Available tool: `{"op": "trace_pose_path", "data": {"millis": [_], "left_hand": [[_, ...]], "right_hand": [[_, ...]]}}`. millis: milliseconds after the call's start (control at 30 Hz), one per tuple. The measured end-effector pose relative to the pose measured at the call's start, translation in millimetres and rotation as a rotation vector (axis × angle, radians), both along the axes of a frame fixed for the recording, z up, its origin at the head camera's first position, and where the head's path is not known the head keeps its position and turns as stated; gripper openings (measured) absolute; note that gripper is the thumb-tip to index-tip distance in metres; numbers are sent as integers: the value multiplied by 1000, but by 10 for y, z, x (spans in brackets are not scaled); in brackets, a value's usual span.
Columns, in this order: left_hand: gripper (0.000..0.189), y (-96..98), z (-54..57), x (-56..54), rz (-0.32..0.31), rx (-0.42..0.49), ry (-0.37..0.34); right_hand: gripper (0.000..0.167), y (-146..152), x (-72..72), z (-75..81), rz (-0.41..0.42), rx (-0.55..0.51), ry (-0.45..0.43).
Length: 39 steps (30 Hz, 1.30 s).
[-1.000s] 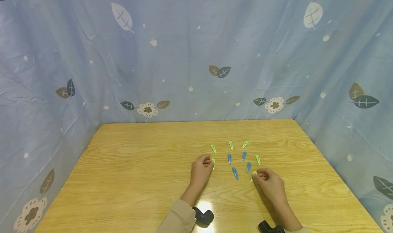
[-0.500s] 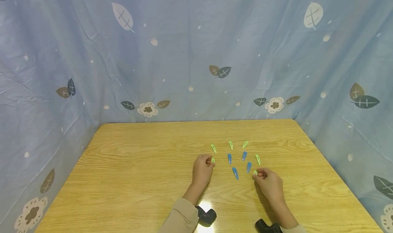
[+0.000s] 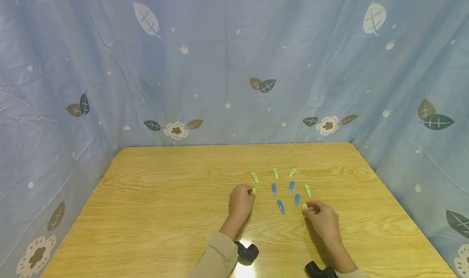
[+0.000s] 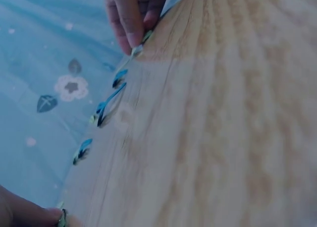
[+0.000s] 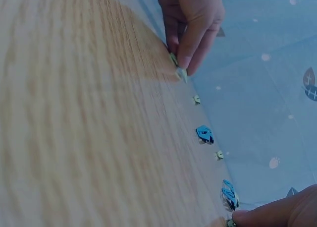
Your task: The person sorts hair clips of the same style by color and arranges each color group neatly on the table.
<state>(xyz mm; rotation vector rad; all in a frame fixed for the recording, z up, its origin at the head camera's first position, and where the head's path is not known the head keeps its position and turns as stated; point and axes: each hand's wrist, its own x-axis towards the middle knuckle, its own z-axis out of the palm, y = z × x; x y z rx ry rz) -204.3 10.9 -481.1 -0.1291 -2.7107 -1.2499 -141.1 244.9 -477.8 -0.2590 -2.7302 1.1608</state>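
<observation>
In the head view my left hand [image 3: 241, 202] pinches a green snap hair clip [image 3: 254, 191], mostly covered by the fingers. My right hand [image 3: 324, 221] grips another green snap clip [image 3: 305, 206] between thumb and fingers. Between the hands lie several blue snap clips, one of them a blue clip [image 3: 280, 206] nearest the front. More green clips arc around them, such as the green clip [image 3: 275, 173] at the back. The left wrist view has the left hand's finger [image 4: 29, 212] at a green clip [image 4: 62, 218] in the lower corner.
All the clips lie on a wood-grain table [image 3: 165, 196]. A blue patterned curtain [image 3: 220, 58] hangs behind it and along both sides. Black wrist-worn devices, one a black device [image 3: 247, 252], sit at the cuffs near the front.
The left hand has shifted slightly right and now covers more of its green clip. The right hand's clip has turned more upright and moved slightly right. The other clips stay put.
</observation>
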Motion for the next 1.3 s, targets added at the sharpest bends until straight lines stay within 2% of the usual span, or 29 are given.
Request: {"op": "trace_pose_path", "data": {"millis": [133,267,367,967,1300], "left_hand": [[13,-35,-26,-18,-1,56,-27],[16,-91,-57,-63,-5,213,-76],[16,-122,-66,-89,-13,288,-103],[18,-164,-65,-34,-60,351,-110],[21,-262,-103,-24,-73,436,-115]], "right_hand": [[25,3,9,1,3,-10,-6],[26,10,23,14,14,-18,-13],[26,13,28,21,18,-22,-14],[25,12,13,11,23,-30,-13],[26,39,11,4,11,-38,-27]]}}
